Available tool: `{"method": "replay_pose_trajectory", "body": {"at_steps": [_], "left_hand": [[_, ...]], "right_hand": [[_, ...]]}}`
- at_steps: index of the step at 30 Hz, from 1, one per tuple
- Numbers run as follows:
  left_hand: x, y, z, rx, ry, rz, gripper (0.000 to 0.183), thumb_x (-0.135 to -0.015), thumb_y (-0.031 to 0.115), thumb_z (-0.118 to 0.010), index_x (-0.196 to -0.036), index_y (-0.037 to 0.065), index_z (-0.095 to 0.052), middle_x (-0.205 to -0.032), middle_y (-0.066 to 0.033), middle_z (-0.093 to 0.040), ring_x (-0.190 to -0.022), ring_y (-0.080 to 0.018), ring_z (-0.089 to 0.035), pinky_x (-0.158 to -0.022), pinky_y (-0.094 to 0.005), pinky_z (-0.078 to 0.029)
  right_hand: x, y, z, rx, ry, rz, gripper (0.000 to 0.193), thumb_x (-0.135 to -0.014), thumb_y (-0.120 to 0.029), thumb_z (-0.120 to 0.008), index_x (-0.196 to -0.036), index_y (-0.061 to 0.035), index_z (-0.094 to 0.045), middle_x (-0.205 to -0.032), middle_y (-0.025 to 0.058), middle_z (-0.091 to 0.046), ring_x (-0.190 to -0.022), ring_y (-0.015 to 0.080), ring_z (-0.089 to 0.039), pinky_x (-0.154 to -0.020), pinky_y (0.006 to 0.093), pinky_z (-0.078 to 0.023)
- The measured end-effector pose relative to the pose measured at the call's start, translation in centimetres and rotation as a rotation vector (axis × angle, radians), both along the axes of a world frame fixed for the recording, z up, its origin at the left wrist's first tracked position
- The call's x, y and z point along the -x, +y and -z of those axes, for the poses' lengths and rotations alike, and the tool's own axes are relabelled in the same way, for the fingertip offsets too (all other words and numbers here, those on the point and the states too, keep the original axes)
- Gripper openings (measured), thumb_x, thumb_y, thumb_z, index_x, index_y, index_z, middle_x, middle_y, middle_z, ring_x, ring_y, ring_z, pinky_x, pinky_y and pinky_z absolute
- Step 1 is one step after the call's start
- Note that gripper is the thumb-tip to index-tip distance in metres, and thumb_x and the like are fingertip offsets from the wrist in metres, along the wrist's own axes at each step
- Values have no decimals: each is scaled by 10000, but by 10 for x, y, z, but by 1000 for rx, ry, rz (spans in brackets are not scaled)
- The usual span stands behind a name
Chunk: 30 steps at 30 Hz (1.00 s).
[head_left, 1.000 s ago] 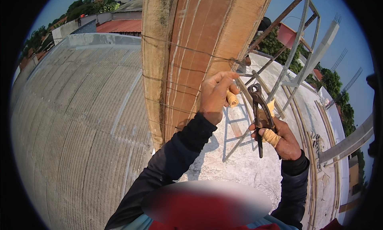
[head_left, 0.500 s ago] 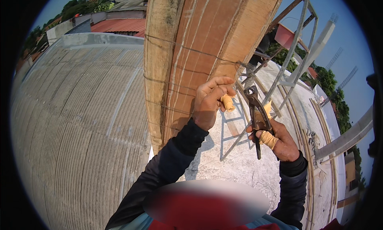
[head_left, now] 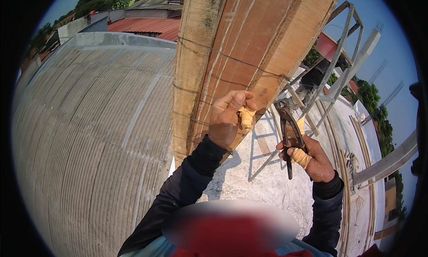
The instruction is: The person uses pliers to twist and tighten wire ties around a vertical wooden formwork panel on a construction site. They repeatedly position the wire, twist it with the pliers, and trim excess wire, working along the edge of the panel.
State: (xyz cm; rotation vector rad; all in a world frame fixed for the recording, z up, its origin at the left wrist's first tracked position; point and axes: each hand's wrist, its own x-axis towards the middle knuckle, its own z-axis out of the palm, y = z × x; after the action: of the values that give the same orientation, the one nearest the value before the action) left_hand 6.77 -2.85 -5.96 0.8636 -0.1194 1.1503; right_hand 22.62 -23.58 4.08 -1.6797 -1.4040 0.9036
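One pincer tool [head_left: 285,116] gripped in right hand [head_left: 317,159]; left hand [head_left: 224,120] curled, contents unclear. Bulky thumb wrapping [head_left: 301,157] could cause a slip.

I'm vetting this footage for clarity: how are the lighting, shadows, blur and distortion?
Head view: bright sunlight, with a ladder-shaped shadow on the pale floor; head view: pincers in the right hand fairly sharp, a blurred oval covering the lower middle; head view: fisheye distortion, black corners, curving lines on the corrugated roof.
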Motion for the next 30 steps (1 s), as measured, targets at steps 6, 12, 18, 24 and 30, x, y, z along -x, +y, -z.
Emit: {"method": "replay_pose_trajectory", "body": {"at_steps": [6,12,18,24,30], "left_hand": [[9,11,10,84,-16,74,430,-1097,389,-561,-1150,-25,-668,-885,-80,-701,-756,-107,-652,-671,-224,-515],[6,16,14,158,-18,105,424,-1091,402,-570,-1099,-9,-672,-764,-50,-656,-686,-95,-612,-621,-222,-488],[-1,15,17,175,40,100,387,-1069,397,-607,-883,58,-629,-662,-8,-574,-606,-82,-517,-573,-222,-409],[-2,12,17,126,79,91,407,-1025,414,-660,-739,146,-550,-589,23,-493,-547,-70,-432,-549,-225,-372],[4,9,18,119,83,168,425,-1032,443,-651,-750,158,-507,-594,30,-467,-546,-53,-396,-535,-217,-327]], "right_hand": [[1,10,-11,-11,-109,-26,397,-1032,-249,-659,-1297,42,-610,-1126,112,-710,-992,189,-671,-877,339,-549],[1,12,-27,-41,-196,13,436,-1012,-297,-676,-1289,37,-628,-1122,99,-716,-981,185,-669,-871,335,-549],[-1,8,-35,-4,-206,31,466,-1015,-275,-671,-1347,41,-587,-1147,94,-713,-997,185,-668,-878,340,-552],[5,3,-32,12,-197,47,477,-1015,-293,-681,-1343,40,-590,-1135,95,-715,-1001,185,-670,-878,342,-550],[1,3,-32,5,-235,-14,445,-1056,-261,-654,-1380,25,-547,-1131,76,-704,-976,155,-658,-829,318,-540]]}}
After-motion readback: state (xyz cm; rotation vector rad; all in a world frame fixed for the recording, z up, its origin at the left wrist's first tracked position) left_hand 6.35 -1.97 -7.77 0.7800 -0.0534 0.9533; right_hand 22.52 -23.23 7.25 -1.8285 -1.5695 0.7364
